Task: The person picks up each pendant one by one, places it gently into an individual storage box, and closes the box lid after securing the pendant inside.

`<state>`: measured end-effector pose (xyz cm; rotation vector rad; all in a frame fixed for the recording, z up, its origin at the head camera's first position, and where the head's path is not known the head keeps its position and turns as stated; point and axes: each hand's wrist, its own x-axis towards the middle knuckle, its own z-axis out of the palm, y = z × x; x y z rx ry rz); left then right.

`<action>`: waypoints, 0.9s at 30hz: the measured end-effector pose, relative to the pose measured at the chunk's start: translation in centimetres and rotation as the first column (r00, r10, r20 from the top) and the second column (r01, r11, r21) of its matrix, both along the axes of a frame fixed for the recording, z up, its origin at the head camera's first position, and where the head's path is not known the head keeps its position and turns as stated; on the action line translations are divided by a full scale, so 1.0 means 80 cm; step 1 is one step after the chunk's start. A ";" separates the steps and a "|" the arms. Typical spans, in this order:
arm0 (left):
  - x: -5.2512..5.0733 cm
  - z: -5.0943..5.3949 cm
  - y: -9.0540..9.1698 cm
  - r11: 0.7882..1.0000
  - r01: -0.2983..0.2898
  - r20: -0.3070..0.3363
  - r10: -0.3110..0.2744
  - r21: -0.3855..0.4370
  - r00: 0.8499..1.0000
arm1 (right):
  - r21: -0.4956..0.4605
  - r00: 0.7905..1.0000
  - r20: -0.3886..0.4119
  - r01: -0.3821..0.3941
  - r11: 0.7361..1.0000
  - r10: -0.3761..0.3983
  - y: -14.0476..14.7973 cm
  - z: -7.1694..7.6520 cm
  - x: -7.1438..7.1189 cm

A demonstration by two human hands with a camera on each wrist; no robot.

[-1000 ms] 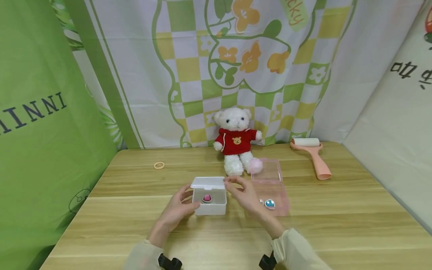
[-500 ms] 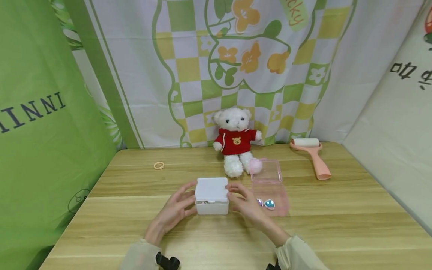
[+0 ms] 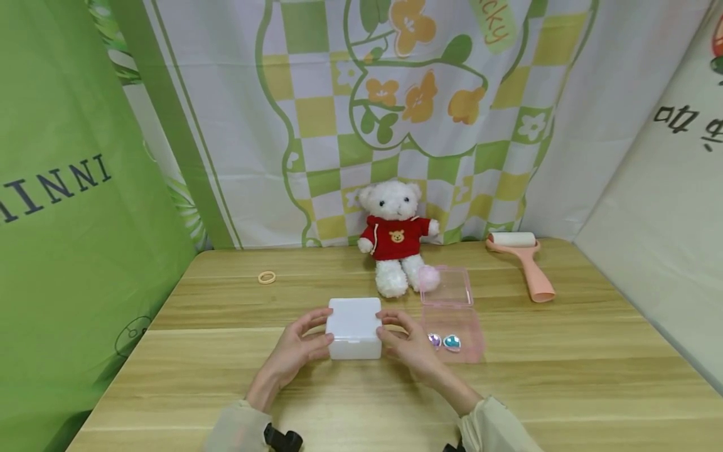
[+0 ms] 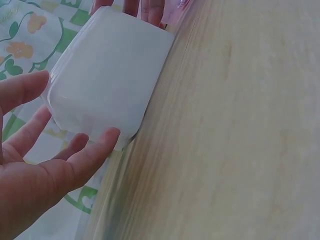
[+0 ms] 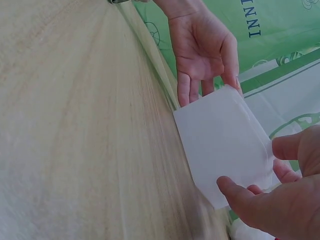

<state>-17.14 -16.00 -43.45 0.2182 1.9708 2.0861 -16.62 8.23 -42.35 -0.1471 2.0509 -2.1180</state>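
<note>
A white plastic box (image 3: 354,323) with its lid down stands on the wooden table in front of the person. My left hand (image 3: 289,355) holds its left side, thumb near the front corner and fingers farther back. On the opposite side my right hand (image 3: 417,353) grips the box in much the same way. Both wrist views show the box's smooth wall (image 4: 110,70) between the fingertips of the two hands. Whatever lies inside is hidden by the lid.
Right of the box lies an opened clear pink case (image 3: 473,353) with a purple gem piece (image 3: 433,340) and a blue one (image 3: 452,343). Behind sits a white teddy bear (image 3: 398,238) by a pink ball (image 3: 428,278). A lint roller (image 3: 530,267) and a small ring (image 3: 267,277) lie farther off.
The box's lid has swung down from raised to fully shut, covering the pink gem piece inside. The right hand has moved from the lid's edge down to the box's right side.
</note>
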 end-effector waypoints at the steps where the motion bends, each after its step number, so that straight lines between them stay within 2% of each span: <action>1: 0.000 0.000 0.000 1.000 -0.004 0.002 0.004 -0.001 1.000 | -0.001 1.000 -0.001 -0.001 1.000 0.001 0.000 0.000 0.000; 9: 0.000 0.002 0.006 1.000 -0.028 0.017 0.028 0.010 0.999 | 0.004 1.000 -0.009 -0.013 1.000 0.013 0.001 -0.001 0.000; 19: 0.001 0.003 0.008 0.998 -0.057 0.026 0.057 0.020 0.998 | 0.064 0.994 -0.098 -0.045 0.997 0.051 -0.001 -0.001 0.003; 23: 0.001 0.003 0.010 0.998 -0.060 0.024 0.059 0.014 0.998 | 0.084 0.992 -0.124 -0.030 0.996 0.040 -0.002 -0.003 0.003; 27: 0.002 0.008 0.013 0.995 -0.091 0.005 0.091 -0.029 0.996 | 0.093 0.988 -0.153 0.005 0.996 0.009 -0.005 -0.004 0.004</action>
